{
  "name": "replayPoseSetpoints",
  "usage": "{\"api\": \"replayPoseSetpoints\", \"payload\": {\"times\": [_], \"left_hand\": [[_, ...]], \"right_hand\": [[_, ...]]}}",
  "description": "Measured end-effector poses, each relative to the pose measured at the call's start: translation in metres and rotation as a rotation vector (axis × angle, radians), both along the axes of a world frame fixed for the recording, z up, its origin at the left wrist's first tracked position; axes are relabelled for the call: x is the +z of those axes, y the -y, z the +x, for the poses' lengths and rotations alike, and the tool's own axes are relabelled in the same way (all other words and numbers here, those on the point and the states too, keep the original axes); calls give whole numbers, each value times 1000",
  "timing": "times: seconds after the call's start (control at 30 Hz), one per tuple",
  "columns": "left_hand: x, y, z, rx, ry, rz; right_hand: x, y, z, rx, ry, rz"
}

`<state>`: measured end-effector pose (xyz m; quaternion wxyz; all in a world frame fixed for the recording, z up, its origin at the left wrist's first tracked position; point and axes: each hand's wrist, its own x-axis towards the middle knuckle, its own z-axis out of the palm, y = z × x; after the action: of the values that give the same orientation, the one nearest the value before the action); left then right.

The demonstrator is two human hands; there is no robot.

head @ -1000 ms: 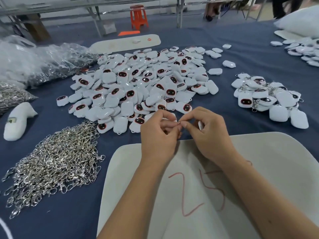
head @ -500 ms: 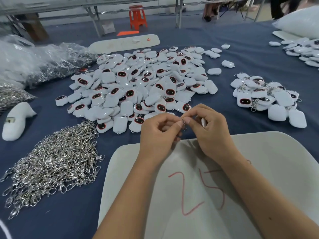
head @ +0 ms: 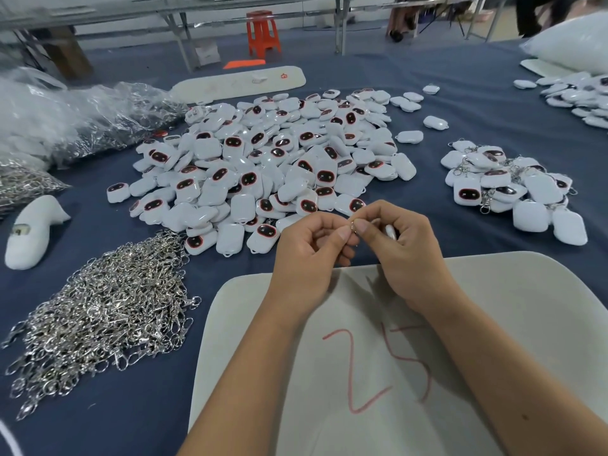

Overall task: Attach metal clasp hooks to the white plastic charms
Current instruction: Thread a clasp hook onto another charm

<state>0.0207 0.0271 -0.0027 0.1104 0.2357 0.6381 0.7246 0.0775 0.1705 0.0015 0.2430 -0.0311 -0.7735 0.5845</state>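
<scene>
My left hand (head: 312, 248) and my right hand (head: 404, 245) meet fingertip to fingertip above the near edge of the blue table. Between the thumbs a small metal clasp hook (head: 352, 227) is pinched. A white plastic charm (head: 391, 231) sits curled inside my right hand, mostly hidden by the fingers. Just beyond the hands lies a large heap of loose white charms (head: 269, 166) with dark red-rimmed faces. To the left spreads a pile of silver clasp hooks (head: 105, 307). At the right lies a smaller group of charms with hooks on them (head: 506, 189).
A pale board (head: 493, 324) marked with red writing lies under my forearms. Clear plastic bags of hooks (head: 82, 116) sit at the far left, with a white moulded piece (head: 29, 232) near them. More charms (head: 582, 97) lie far right, and a long white tray (head: 237, 83) behind the heap.
Both hands have stayed together in the same spot, with the fingertips shifting slightly around the hook. Nothing on the table has moved.
</scene>
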Motion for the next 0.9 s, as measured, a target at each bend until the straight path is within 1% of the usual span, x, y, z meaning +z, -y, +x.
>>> {"api": "replayPoseSetpoints", "payload": {"times": [0.33,0.67,0.77,0.9], "left_hand": [[-1,-2,-1,15,-6,-4],[-2,-10,6,140,-165,-128],[-3,-7,3,106,-124,-120],[-3,-5,1,61,-56,-45]], "right_hand": [[1,4,0,-28,14,-46],[4,8,2,-88,20,6],[3,9,2,-105,36,46],[5,7,3,-119,49,4]]}}
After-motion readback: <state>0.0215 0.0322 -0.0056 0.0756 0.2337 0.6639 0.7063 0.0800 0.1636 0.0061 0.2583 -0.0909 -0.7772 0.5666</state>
